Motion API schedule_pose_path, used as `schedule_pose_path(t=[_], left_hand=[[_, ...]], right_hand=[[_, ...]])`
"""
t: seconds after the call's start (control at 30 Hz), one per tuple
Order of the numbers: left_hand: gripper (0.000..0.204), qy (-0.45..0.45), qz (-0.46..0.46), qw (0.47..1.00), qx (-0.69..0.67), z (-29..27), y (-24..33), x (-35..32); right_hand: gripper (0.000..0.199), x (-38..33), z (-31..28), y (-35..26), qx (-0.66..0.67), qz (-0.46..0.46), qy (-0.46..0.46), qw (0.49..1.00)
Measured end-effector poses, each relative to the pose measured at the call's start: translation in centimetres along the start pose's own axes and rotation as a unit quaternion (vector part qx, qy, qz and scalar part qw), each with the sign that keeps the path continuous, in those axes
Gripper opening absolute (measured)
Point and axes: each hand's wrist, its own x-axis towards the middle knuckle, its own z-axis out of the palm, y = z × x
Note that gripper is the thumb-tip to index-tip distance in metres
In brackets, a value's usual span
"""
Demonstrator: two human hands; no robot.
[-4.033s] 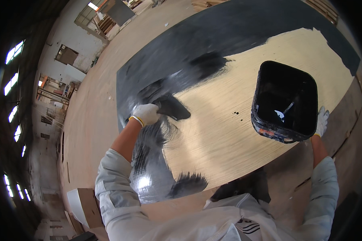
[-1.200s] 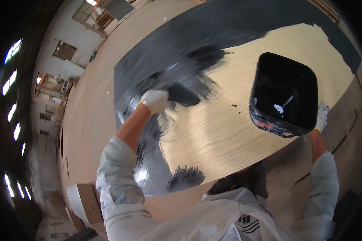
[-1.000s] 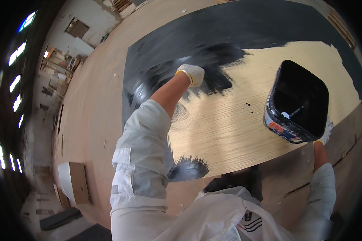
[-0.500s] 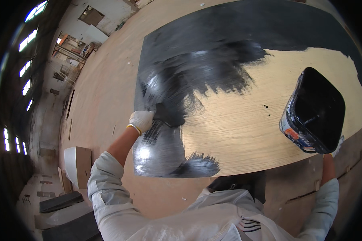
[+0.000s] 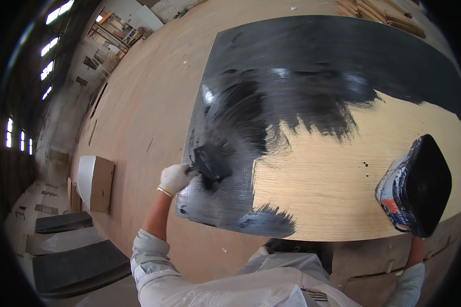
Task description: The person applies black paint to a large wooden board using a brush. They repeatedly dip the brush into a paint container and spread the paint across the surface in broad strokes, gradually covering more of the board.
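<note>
My left hand [image 5: 175,178], in a white knit glove, is closed round the handle of a wide paintbrush [image 5: 211,162]. The brush touches the left part of a large wooden board [image 5: 317,192]. Black paint [image 5: 404,66] covers the board's far and left areas in streaks; pale wood grain shows across the middle and right. At the board's right near edge, a paint bucket [image 5: 392,197] with black contents is tilted. My right forearm [image 5: 416,250] reaches up to the bucket's near end, which hides most of my right hand.
Small black drips [image 5: 365,169] dot the bare wood. On the floor to the left stand a pale box [image 5: 95,184] and several dark panels [image 5: 79,266]. Brown rolls [image 5: 379,13] lie beyond the board's far edge. Bright windows line the left wall.
The brush has swept along the left part of the board, leaving fresh dark streaks, and its head has turned. The view has shifted, with the board lower and further right.
</note>
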Motion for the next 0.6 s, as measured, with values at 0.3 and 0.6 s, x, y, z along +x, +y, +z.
schedule_pose_path(t=[0.3, 0.6], left_hand=[[0.055, 0.002, -0.008, 1.000, -0.022, -4.3, -2.2, 20.9], [0.049, 0.012, 0.221, 0.975, -0.015, -11.4, 18.1, 27.1]], right_hand=[[0.085, -0.3, -0.8, 1.4, -0.003, 0.012, 0.012, 1.000], [0.084, -0.8, -1.3, 0.2, -0.008, 0.020, 0.015, 1.000]])
